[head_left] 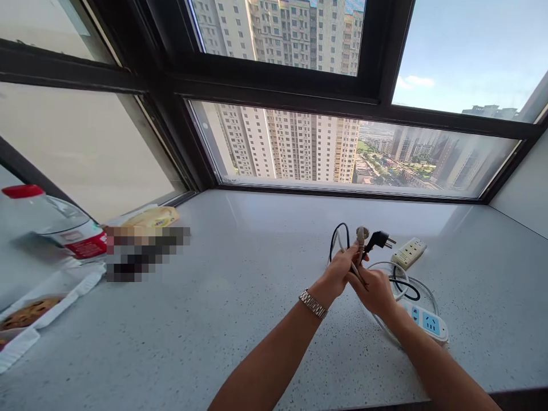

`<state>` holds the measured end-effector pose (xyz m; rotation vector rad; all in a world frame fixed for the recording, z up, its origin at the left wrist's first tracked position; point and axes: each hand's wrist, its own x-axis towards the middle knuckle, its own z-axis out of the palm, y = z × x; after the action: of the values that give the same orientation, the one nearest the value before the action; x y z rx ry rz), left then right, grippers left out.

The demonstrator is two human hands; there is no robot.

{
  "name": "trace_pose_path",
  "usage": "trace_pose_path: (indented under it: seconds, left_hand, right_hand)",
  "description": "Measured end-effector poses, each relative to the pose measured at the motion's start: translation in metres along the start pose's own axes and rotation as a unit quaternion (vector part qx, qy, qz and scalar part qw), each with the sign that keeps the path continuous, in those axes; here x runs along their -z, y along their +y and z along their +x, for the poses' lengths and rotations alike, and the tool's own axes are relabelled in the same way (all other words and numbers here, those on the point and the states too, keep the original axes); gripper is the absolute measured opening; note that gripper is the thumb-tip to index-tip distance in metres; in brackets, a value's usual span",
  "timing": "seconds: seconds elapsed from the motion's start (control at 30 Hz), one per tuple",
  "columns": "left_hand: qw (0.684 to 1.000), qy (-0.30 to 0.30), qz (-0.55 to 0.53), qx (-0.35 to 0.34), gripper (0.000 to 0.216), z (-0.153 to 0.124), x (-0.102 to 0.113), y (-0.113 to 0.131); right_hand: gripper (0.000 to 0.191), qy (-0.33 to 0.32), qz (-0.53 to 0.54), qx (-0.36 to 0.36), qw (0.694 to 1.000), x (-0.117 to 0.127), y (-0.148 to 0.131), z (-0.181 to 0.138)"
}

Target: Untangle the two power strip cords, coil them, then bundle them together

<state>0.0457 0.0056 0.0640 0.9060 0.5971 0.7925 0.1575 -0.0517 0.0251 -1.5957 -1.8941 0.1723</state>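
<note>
Both hands meet over the right half of the speckled counter. My left hand (339, 268), below a metal watch (313, 303), is closed round a bundle of power cords. My right hand (374, 288) presses against the same cords, its fingers closed on them. A black plug (379, 240) with prongs pointing right and a beige plug (362, 233) stick up above the fingers. A loop of black and white cord (338, 235) rises beside the left hand. A cream power strip (409, 254) lies behind the right hand; a white power strip with blue sockets (430, 325) lies beside the right wrist.
A red-capped plastic bottle (64, 220) lies at the left, near a yellowish packet (149, 218), a blurred dark patch and a tray of cookies (32, 313). Dark window frames (278, 94) border the counter (192, 331) at the back.
</note>
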Motion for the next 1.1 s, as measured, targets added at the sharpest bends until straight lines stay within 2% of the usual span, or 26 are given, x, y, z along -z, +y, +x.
trace_pose_path:
  seconds: [0.07, 0.2, 0.3, 0.4, 0.5, 0.63, 0.73, 0.83, 1.0, 1.1]
  left_hand:
    - [0.998, 0.059, -0.032, -0.021, 0.041, 0.002, -0.006, 0.007]
    - [0.988, 0.102, -0.103, -0.062, 0.037, 0.001, -0.002, 0.041]
    - [0.977, 0.118, -0.134, -0.117, 0.031, -0.004, 0.005, 0.076]
    - [0.97, 0.102, -0.133, -0.174, 0.03, -0.015, 0.012, 0.112]
    - [0.965, 0.103, -0.116, -0.209, 0.031, -0.029, 0.021, 0.143]
    - [0.958, 0.138, -0.106, -0.226, 0.033, -0.047, 0.039, 0.165]
    - [0.962, 0.156, -0.1, -0.202, 0.033, -0.055, 0.054, 0.161]
    - [0.97, 0.15, -0.091, -0.17, 0.031, -0.053, 0.064, 0.145]
    - [0.987, 0.115, 0.002, -0.114, 0.025, -0.036, 0.059, 0.098]
    - [0.98, 0.131, 0.085, -0.12, 0.032, -0.024, 0.048, 0.063]
  right_hand:
    - [0.037, 0.001, -0.073, -0.031, 0.997, -0.001, 0.0, -0.003]
    - [0.023, -0.042, -0.128, -0.079, 0.988, 0.003, -0.001, -0.011]
    - [0.007, -0.104, -0.044, -0.096, 0.989, 0.002, -0.005, -0.022]
    - [0.004, -0.166, 0.068, -0.074, 0.981, -0.005, -0.009, -0.032]
    - [0.013, -0.125, 0.056, -0.051, 0.989, -0.004, -0.003, -0.03]
    - [0.014, -0.084, -0.029, -0.051, 0.995, 0.026, 0.03, 0.001]
    - [0.013, -0.062, -0.136, -0.069, 0.986, 0.056, 0.059, 0.029]
    - [0.016, -0.051, -0.227, -0.077, 0.97, 0.072, 0.079, 0.049]
    - [0.018, -0.07, -0.304, -0.14, 0.94, 0.07, 0.101, 0.06]
    - [0.02, -0.107, -0.308, -0.171, 0.93, 0.065, 0.105, 0.061]
